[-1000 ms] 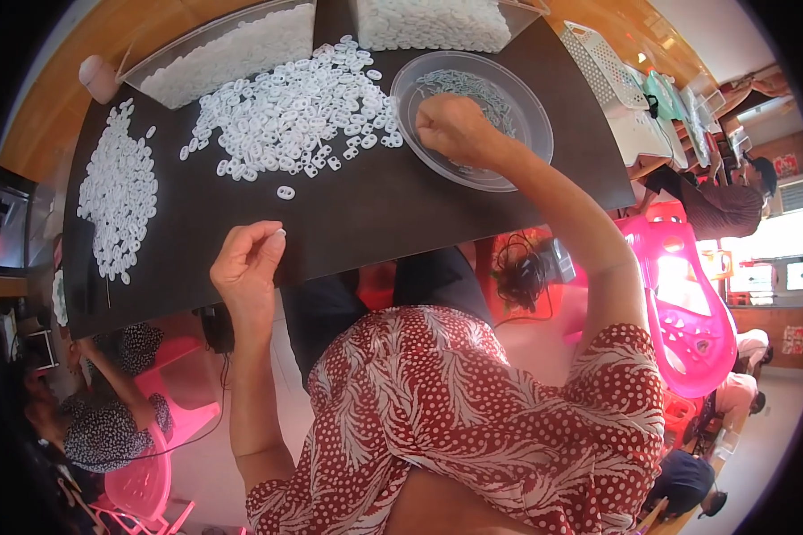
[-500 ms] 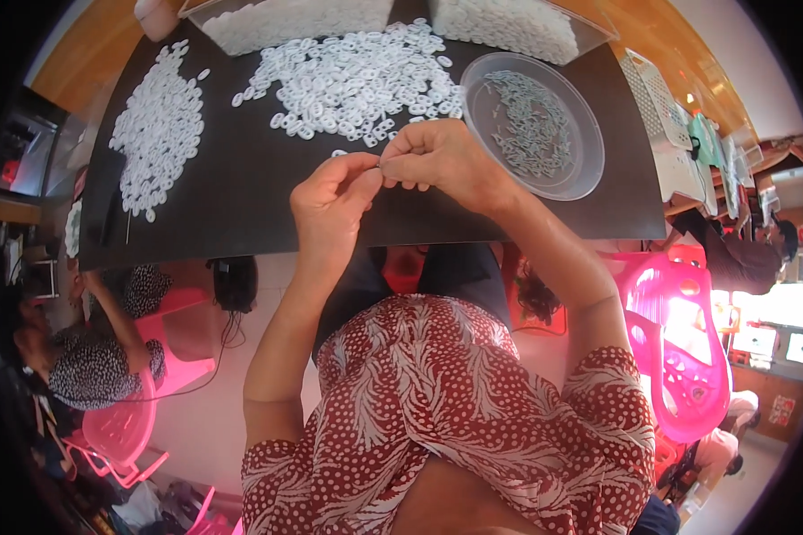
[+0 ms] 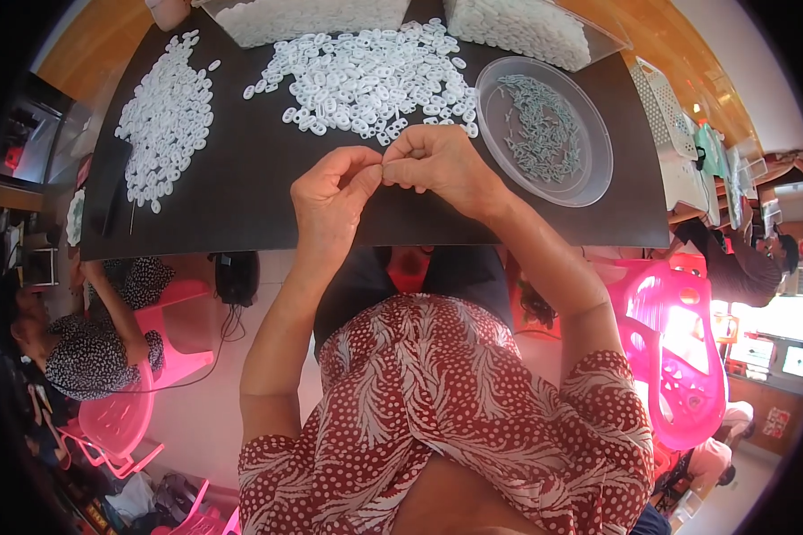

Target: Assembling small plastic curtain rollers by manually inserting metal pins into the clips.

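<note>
My left hand and my right hand meet above the near part of the dark table. Thumb and fingers of each are pinched together, tip against tip. Whatever lies between the fingertips is too small and too covered to make out. Just beyond them spreads a heap of white oval plastic pieces with holes. To the right of my right hand, a clear round tray holds many thin grey-green, screw-like pieces.
Another heap of white pieces lies left, beside a dark long object. Two clear bins of white pieces stand at the back. A person sits at left; a pink chair stands at right.
The view has shifted slightly, so the table's contents appear a little further right and lower. Both hands stay pinched together at nearly the same place.
</note>
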{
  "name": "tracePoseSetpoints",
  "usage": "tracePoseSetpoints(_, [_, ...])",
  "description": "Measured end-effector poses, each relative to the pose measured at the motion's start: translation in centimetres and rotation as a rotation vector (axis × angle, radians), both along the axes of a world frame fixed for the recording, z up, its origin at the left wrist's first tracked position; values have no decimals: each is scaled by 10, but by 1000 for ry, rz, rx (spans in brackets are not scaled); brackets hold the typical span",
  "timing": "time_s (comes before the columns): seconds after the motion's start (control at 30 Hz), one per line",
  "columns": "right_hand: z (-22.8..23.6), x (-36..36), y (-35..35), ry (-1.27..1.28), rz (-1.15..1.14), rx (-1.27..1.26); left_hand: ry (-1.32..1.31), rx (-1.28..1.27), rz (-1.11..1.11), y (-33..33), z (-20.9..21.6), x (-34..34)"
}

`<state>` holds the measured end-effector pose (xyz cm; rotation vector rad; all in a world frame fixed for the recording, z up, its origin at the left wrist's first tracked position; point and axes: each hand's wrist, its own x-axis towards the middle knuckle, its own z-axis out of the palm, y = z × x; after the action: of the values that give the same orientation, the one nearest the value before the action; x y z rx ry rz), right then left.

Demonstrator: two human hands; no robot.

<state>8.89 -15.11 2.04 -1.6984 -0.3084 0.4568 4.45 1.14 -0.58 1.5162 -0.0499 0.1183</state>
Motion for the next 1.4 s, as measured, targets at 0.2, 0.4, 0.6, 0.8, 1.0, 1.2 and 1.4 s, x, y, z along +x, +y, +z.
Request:
tracePoseSetpoints(0.2, [-1, 0, 2, 53, -4, 67, -102, 205, -34, 9, -10, 3])
tracePoseSetpoints(0.4, [-14, -6, 20, -375, -37, -31, 53, 32, 73, 7, -9, 1])
tracePoseSetpoints(0.6, [-22, 1, 27, -1155, 0, -252, 310, -176, 70, 16, -3, 5])
tracePoseSetpoints(0.8, [-22, 0, 30, -1269, 49, -264, 452, -344, 22, 21, 0, 4])
tracePoseSetpoints(1.0, [-8, -6, 28, -537, -50, -92, 326, -238, 55, 17, -1, 0])
tracePoseSetpoints(1.2, [-12, 2, 26, -198, -86, 98, 118, 16, 96, 12, -6, -2])
tracePoseSetpoints(1.4, [-15, 0, 27, -222, -103, 128, 12, 191, 164, 10, -10, -2])
